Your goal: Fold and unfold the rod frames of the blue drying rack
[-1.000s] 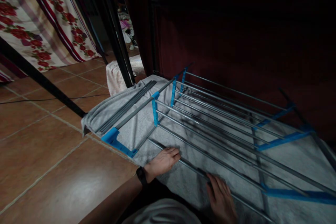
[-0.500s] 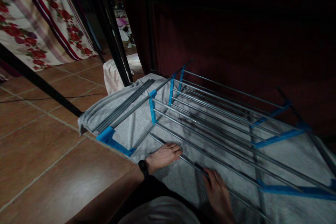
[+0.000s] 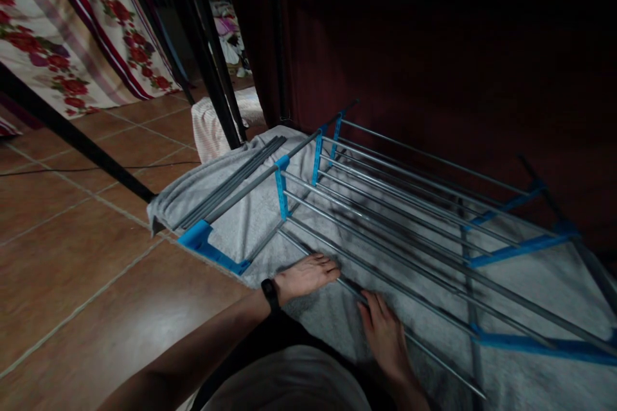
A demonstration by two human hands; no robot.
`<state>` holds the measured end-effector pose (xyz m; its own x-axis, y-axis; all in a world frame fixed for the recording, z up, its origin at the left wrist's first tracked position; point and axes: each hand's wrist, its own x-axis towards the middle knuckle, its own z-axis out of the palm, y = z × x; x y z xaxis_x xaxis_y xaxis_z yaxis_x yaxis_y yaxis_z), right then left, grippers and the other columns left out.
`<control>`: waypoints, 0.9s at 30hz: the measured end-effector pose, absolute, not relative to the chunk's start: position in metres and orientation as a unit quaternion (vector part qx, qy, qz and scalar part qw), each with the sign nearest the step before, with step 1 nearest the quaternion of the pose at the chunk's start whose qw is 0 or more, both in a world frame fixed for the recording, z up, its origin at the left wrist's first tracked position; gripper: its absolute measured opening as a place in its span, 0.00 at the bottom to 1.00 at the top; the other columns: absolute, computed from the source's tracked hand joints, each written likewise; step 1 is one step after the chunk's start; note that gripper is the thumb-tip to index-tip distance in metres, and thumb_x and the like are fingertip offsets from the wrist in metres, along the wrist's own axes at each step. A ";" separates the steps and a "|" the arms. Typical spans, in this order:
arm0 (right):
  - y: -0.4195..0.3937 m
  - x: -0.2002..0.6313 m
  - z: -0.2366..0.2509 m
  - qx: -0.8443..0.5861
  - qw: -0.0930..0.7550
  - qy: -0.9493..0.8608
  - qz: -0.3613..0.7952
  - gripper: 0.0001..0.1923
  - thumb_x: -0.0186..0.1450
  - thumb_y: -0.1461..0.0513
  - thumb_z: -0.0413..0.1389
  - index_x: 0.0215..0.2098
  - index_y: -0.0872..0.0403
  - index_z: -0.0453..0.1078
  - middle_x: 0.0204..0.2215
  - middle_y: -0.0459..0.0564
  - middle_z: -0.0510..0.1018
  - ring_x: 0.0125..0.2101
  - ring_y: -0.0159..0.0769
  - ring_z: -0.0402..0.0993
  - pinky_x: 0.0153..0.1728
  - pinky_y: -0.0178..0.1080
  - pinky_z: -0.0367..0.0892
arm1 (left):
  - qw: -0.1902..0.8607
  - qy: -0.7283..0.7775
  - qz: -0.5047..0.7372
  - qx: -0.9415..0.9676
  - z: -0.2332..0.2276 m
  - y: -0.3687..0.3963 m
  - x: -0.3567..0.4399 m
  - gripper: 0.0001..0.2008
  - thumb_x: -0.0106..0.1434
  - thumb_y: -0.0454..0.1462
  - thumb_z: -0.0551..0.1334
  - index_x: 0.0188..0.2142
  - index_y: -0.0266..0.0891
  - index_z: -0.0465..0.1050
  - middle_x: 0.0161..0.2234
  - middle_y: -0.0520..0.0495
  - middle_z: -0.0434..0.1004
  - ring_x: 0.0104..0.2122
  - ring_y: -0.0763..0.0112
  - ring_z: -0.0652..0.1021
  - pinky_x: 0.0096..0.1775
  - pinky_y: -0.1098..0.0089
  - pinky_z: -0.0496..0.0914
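My left hand (image 3: 308,274), with a dark band at the wrist, is closed over a thin grey metal rod (image 3: 446,364) lying low along the near side of a rack. My right hand (image 3: 385,336) is closed on the same rod, further right; its palm side is hidden. The rack (image 3: 380,217) lies on its side and has several grey rods between blue plastic brackets. Left of my hands a blue bracket (image 3: 214,253) sits at the rack's near corner, joined to a grey tube (image 3: 245,192).
Several loose grey tubes (image 3: 236,180) lie on the grey blanket (image 3: 168,205) under the rack. A black slanted bar (image 3: 77,135) stands at left over the tiled floor (image 3: 43,263). A dark red curtain (image 3: 409,96) hangs behind, a floral one (image 3: 87,32) at far left.
My right hand has slid up and left along the rod, closer to my left hand. My left hand has shifted slightly right. The view has tilted a little.
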<state>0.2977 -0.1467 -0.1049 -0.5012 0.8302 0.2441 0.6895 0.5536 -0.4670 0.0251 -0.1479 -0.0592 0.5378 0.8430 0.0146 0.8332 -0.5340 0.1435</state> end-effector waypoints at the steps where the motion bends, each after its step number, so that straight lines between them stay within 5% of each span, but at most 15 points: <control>1: -0.146 0.296 -0.104 -0.444 0.222 -0.854 0.153 0.19 0.78 0.54 0.45 0.53 0.49 0.75 0.45 0.54 0.83 0.40 0.44 0.82 0.41 0.44 0.74 | 0.057 0.480 0.037 0.875 -0.059 -0.149 0.026 0.16 0.77 0.35 0.50 0.52 0.40 0.75 0.45 0.43 0.78 0.47 0.62 0.76 0.52 0.62 0.66; 17: -0.132 0.309 -0.092 -0.433 0.211 -0.876 0.021 0.15 0.77 0.59 0.46 0.47 0.50 0.76 0.37 0.55 0.82 0.33 0.44 0.81 0.32 0.45 0.74 | 0.019 0.492 0.061 0.869 -0.039 -0.153 0.025 0.17 0.73 0.29 0.50 0.49 0.40 0.76 0.45 0.45 0.81 0.45 0.62 0.78 0.54 0.63 0.67; 27: -0.130 0.283 -0.077 -0.488 0.172 -0.854 0.048 0.05 0.71 0.64 0.58 0.43 0.48 0.74 0.40 0.47 0.80 0.40 0.39 0.78 0.49 0.44 0.73 | -0.012 0.486 0.101 0.868 -0.077 -0.151 -0.010 0.20 0.74 0.32 0.49 0.55 0.42 0.76 0.48 0.44 0.83 0.47 0.61 0.81 0.54 0.59 0.71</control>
<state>0.2832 -0.1299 -0.0774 -0.4641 0.8507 0.2469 0.8174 0.5187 -0.2506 -0.0099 -0.1511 -0.0771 0.5067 0.8417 0.1865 0.8466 -0.5267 0.0769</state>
